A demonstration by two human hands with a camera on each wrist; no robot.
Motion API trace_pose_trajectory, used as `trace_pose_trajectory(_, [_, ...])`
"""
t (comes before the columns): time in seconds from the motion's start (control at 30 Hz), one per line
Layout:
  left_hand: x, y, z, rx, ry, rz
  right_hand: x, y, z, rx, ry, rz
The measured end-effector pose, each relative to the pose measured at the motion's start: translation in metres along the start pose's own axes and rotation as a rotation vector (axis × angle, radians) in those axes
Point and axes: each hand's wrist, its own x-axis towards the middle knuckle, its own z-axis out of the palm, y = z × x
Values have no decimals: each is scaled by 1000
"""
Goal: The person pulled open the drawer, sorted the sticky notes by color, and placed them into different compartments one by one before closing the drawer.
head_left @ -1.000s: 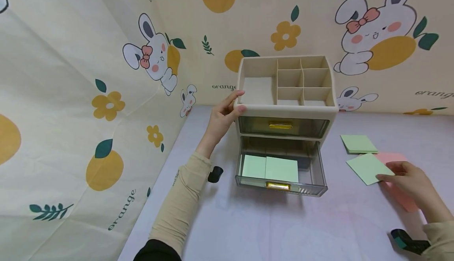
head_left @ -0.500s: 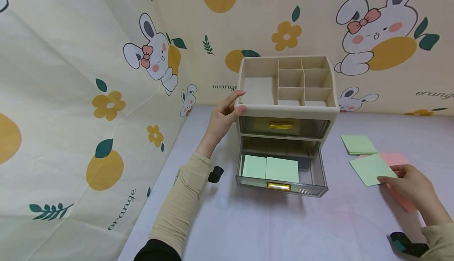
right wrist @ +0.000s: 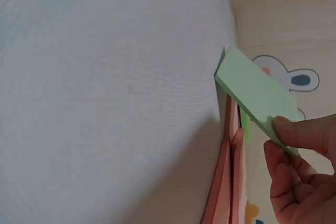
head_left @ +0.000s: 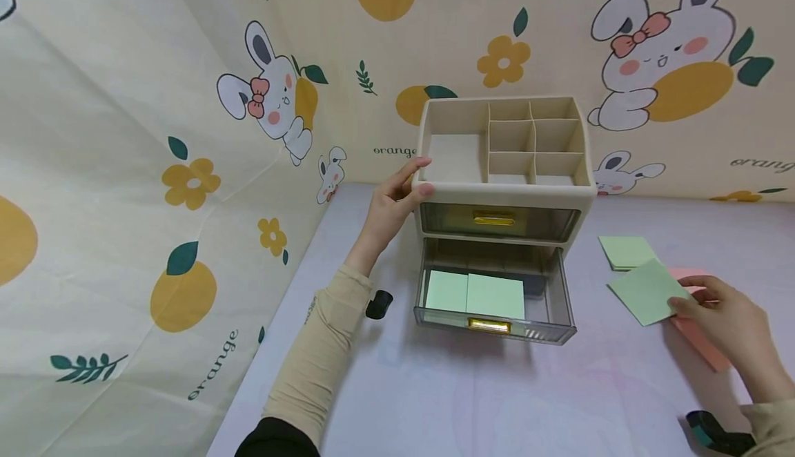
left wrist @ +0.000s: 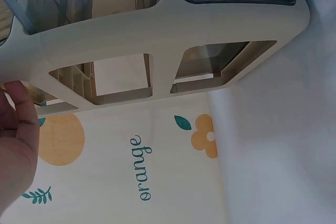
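Observation:
My right hand (head_left: pixel 729 315) pinches a green sticky note pad (head_left: pixel 649 293) by its near right corner, thumb on top. In the right wrist view the pad (right wrist: pixel 254 90) tilts up above the table. Pink sticky note pads (head_left: pixel 704 339) lie beneath the hand, and another green pad (head_left: pixel 627 253) lies just behind. My left hand (head_left: pixel 394 198) holds the left top edge of a cream desktop organizer (head_left: pixel 503 195), thumb in front, fingers over the side. The organizer's lower clear drawer (head_left: pixel 562 305) is pulled out, with two green pads (head_left: pixel 475 293) side by side inside.
The upper drawer (head_left: pixel 444 220) is closed. Divided compartments (head_left: pixel 512 137) form the organizer's top. A black strap piece (head_left: pixel 379 304) shows by the left forearm, and a black and teal one (head_left: pixel 714 433) by the right sleeve. A printed rabbit-and-orange cloth (head_left: pixel 186 98) hangs behind and at left.
The green pad in my right hand has tilted, its far edge rising from the pink pads. My left hand stays on the organizer.

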Motion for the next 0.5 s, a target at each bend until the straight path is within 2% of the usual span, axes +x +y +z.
trace_pose_trajectory(0.1, [0, 0, 0, 11, 5, -7, -2, -3, -1, -4, 27, -15])
trace_pose_trajectory(0.2, [0, 0, 0, 14, 7, -11, -5, -7, -2, 51, 43, -9])
trace_pose_trajectory(0.37, [1, 0, 0, 27, 2, 2, -12, -12, -8, 222, 85, 11])
trace_pose_trajectory(0.5, [0, 0, 0, 38, 3, 1, -16, -18, -14, 427, 85, 46])
